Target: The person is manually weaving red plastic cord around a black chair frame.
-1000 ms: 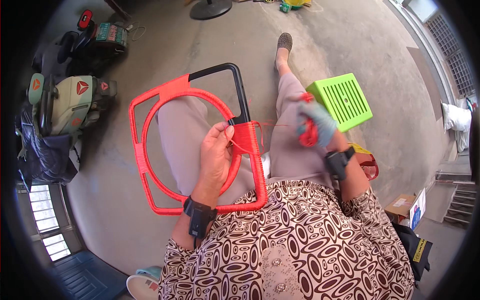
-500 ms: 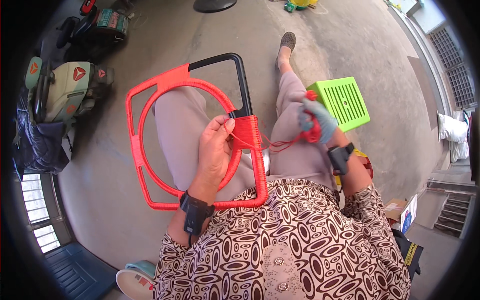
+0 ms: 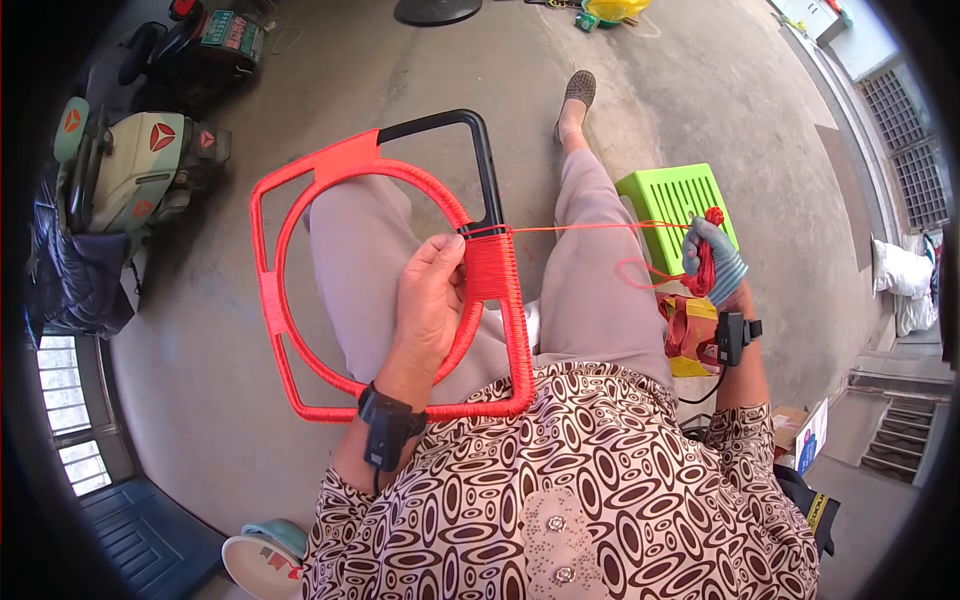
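Red-wrapped frame (image 3: 491, 266): resting over the lap and left thigh (image 3: 350, 255), steadied by the bare left hand (image 3: 428, 300). Left grip: closed on the frame, with thumb on the front face at the edge of the wrapping and fingers partly hidden behind. Cannot tell whether also pinning cord beneath the thumb. Right hand (image 3: 724, 266), in a striped grey-blue glove: grip closed around a bundle of red cord (image 3: 704, 278), well out to the right of the frame.

Change within the last second: outward shift of the right hand, away from the frame. Between wrapping and bundle, now a nearly straight strand (image 3: 590, 227) in place of slack curves. Judged effect: take-up of slack, with tension on the newest turn at the wrapping's edge. Note also a loose loop below the strand, near the bundle.

Beyond the left grip: bare black section (image 3: 488, 172) of the frame, running from the wrapping's edge around the far right corner. Around the right hand: slotted green stool (image 3: 660, 195) just beyond, yellow-and-red bag (image 3: 690, 350) nearer the body. Farther out: grey floor (image 3: 330, 80), parked scooter (image 3: 140, 160) at far left.
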Tool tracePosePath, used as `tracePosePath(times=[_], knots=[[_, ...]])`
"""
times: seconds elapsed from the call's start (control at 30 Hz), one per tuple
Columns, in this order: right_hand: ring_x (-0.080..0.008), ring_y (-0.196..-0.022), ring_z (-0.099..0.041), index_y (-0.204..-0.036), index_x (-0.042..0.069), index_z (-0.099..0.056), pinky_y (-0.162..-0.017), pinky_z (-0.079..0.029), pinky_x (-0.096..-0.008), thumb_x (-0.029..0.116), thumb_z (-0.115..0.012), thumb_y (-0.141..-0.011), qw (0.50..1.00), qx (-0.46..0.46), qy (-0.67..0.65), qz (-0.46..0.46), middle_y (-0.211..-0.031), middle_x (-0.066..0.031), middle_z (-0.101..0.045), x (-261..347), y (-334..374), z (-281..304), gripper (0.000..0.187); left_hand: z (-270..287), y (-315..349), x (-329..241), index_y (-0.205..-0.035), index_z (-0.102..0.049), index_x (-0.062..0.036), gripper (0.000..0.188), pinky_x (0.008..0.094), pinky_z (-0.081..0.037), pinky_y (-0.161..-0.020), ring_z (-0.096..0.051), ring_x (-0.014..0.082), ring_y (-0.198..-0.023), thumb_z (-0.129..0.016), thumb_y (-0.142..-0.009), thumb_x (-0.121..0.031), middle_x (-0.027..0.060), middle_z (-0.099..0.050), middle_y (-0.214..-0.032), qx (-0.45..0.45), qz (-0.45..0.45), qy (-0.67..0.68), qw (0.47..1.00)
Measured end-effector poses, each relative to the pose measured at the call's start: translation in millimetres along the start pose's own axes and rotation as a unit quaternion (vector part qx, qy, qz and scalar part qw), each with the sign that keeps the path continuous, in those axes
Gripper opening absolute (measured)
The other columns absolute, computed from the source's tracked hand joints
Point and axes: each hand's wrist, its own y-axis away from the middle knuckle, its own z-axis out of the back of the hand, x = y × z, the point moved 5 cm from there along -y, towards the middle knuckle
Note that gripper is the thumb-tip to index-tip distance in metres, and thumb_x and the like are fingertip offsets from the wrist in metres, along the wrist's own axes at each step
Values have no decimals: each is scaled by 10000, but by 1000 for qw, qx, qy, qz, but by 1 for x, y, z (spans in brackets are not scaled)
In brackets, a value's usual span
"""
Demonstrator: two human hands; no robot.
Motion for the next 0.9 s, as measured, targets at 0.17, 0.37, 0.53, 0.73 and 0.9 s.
tracePosePath(times=[0.17,0.37,0.53,0.73,0.9], knots=[[-86,-443,-456,-996,59,-638,-408,-391,-240,247,-618,-827,961,-58,249,109,-581,19,-494,12,3,-75,254,2,-5,5,-957,-569,-63,73,256,-501,-736,-584,110,-781,-549,-926,-125,38,-634,-903,22,0,-31,999],[-104,-486,-559,-1021,32,-596,-460,-475,-261,205,-618,-859,947,210,242,20,-658,-42,-601,-31,17,-207,238,-4,-5,7,-943,-538,-52,92,211,-506,-599,-617,84,-716,-596,-899,-108,39,-644,-856,5,-26,-75,997],[-82,-494,-546,-760,31,-578,-461,-455,-257,215,-632,-856,922,183,337,46,-584,-24,-568,-26,13,-211,214,-1,-3,6,-954,-540,-52,104,223,-517,-615,-622,92,-728,-609,-888,-94,50,-645,-871,-18,-11,-109,994],[-65,-412,-476,-781,43,-561,-390,-392,-236,286,-658,-829,919,140,365,52,-559,-15,-538,-19,27,-202,266,-4,-2,7,-922,-553,-64,115,213,-490,-600,-604,76,-703,-610,-895,-159,19,-646,-805,-13,5,-126,992],[-112,-654,-583,-892,40,-598,-612,-486,-246,277,-649,-832,935,40,315,158,-771,-56,-608,12,20,-154,250,3,-12,6,-879,-576,-93,102,248,-476,-622,-593,87,-706,-584,-905,-192,-6,-635,-796,16,20,-69,997]])
